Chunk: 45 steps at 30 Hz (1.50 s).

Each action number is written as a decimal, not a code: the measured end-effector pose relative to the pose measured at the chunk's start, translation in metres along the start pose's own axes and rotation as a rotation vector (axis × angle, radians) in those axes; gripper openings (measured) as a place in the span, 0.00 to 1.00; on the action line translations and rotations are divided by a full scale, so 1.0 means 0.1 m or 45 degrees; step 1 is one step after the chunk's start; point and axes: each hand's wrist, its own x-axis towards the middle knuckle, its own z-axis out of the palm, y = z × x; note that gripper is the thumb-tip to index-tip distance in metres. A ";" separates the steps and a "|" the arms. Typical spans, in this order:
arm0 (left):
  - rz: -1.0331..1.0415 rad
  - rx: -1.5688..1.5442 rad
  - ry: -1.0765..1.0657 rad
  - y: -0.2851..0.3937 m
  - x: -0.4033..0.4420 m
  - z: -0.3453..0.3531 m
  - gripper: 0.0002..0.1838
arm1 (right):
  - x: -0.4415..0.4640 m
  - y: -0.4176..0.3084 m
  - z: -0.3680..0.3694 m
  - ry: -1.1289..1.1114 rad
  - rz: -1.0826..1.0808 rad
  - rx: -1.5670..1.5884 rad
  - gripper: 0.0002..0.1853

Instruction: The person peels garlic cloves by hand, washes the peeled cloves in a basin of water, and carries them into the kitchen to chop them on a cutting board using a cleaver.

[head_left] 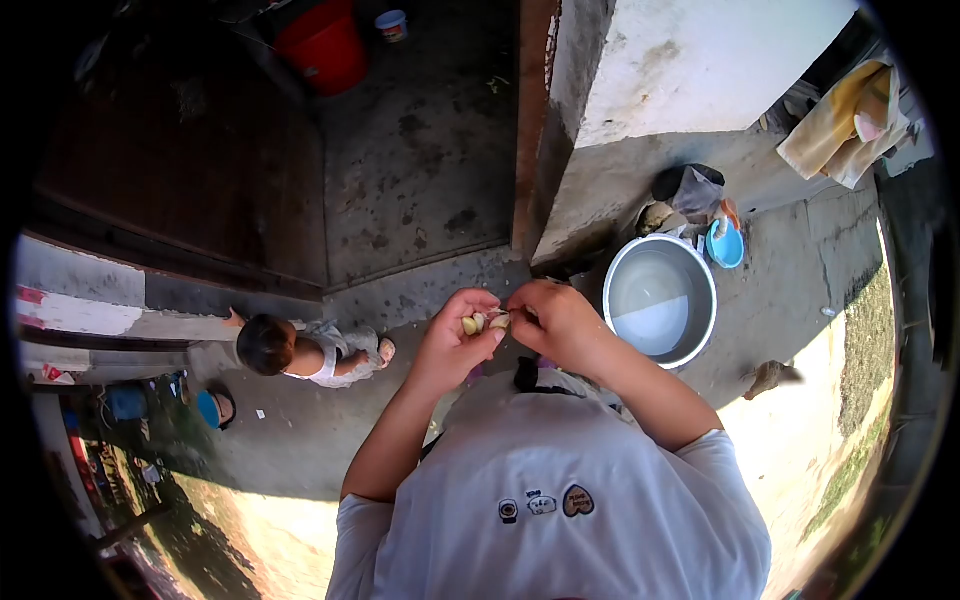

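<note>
Several garlic cloves (470, 326) lie in my left hand (446, 350), which is cupped with its fingers curled round them. Some of these cloves look pale and bare. At the fingertips of that hand is a whitish clove (499, 321), with skin that seems still on it. My right hand (560, 318) meets it there, thumb and forefinger pinched together at its edge. What lies between the right fingertips is too small to make out. Both hands are close together in front of my white shirt (570, 460).
To the right stands a large metal basin (660, 252) of water, beside a small blue bowl (725, 244). Another person (300, 352) is at the left by the wall. Ahead is a doorway with a red bucket (322, 48) inside. A brown animal, perhaps a chicken (770, 379), is at the right.
</note>
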 end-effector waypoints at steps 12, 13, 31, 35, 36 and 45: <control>-0.033 -0.346 0.038 -0.04 0.04 -0.06 0.12 | -0.01 -0.03 0.03 -0.009 0.068 0.137 0.05; -0.062 -0.463 0.021 -0.03 0.03 -0.06 0.11 | 0.01 -0.06 0.02 -0.009 0.105 0.191 0.06; 0.015 -0.791 -0.189 -0.08 -0.01 -0.22 0.08 | 0.00 0.03 -0.09 0.020 0.074 -0.068 0.06; 0.034 -0.796 -0.179 -0.10 0.00 -0.21 0.09 | -0.01 -0.14 -0.03 0.007 0.058 0.035 0.03; 0.062 -0.723 -0.175 -0.10 0.00 -0.21 0.10 | 0.00 -0.20 0.01 0.121 0.023 0.276 0.02; 0.307 -0.055 -0.013 -0.05 -0.04 -0.16 0.10 | 0.02 -0.14 0.05 -0.065 0.277 0.646 0.05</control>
